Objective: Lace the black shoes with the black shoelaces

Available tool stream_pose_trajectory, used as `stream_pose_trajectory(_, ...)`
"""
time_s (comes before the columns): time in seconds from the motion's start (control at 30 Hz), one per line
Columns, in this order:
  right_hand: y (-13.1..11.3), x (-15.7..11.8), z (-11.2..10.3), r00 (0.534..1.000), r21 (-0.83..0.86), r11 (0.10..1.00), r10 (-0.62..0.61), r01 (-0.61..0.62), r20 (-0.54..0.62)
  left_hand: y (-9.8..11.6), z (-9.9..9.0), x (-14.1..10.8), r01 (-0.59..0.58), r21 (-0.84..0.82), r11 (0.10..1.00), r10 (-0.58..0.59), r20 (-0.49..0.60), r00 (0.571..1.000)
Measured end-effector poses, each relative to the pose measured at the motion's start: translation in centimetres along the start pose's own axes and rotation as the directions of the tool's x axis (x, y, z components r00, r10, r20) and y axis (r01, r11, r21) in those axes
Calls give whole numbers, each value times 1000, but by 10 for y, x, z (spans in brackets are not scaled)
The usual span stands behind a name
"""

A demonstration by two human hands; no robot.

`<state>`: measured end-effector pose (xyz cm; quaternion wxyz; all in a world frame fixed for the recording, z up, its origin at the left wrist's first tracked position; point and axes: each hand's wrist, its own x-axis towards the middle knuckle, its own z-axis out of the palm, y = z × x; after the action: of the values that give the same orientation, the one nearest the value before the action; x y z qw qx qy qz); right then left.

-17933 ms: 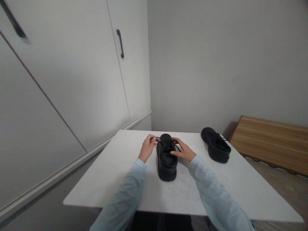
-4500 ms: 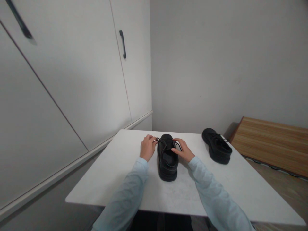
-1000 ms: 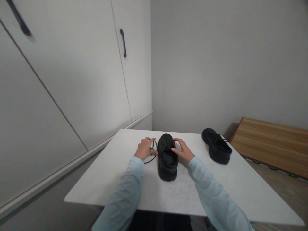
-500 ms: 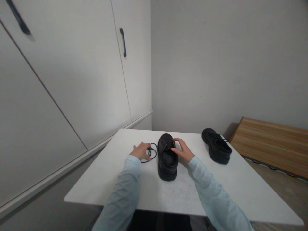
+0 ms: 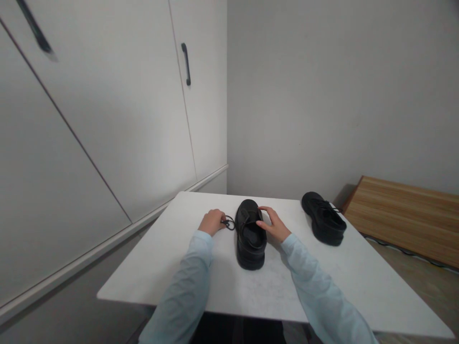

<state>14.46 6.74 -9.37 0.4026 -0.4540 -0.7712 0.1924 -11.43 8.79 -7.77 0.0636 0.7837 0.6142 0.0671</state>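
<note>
A black leather shoe stands upright at the middle of the white table, toe pointing away from me and its opening facing me. No lace shows in its eyelets. Just left of it, my left hand is closed on a loose black shoelace, bunched in loops beside the shoe's side. My right hand grips the shoe's right side, thumb at the edge of the opening and fingers farther forward. On the right of the table sits a second black shoe, which has a lace in it.
White cabinet doors with dark handles rise along the left. A grey wall stands behind the table. Beyond the table's right edge is a low wood-grain panel, with a dark cable below it.
My left hand's fingers have closed on the shoelace, and its loops are gathered smaller. The right hand and both shoes stay in place.
</note>
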Motion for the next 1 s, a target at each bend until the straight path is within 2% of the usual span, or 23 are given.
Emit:
stream_pose_trajectory(0.2, 0, -1, 0, 1000, 5, 1000, -3, 3, 2, -4, 0, 0, 72, 20, 997, -70, -74, 995)
stream_pose_trajectory(0.5, 0, -2, 0, 1000, 2, 1000, 1, -1, 13, -13, 7, 3, 194, 8, 981, -191, -128, 973)
stream_pose_trajectory(0.8, 3, -1, 3, 1000, 11, 1000, 6, -6, 2, -29, -6, 16, 303, 18, 953, -298, -125, 946)
stream_pose_trajectory(1.0, 1, 0, 2, 1000, 11, 1000, -9, 9, -1, -44, -9, 27, 305, 49, 951, -296, -136, 945)
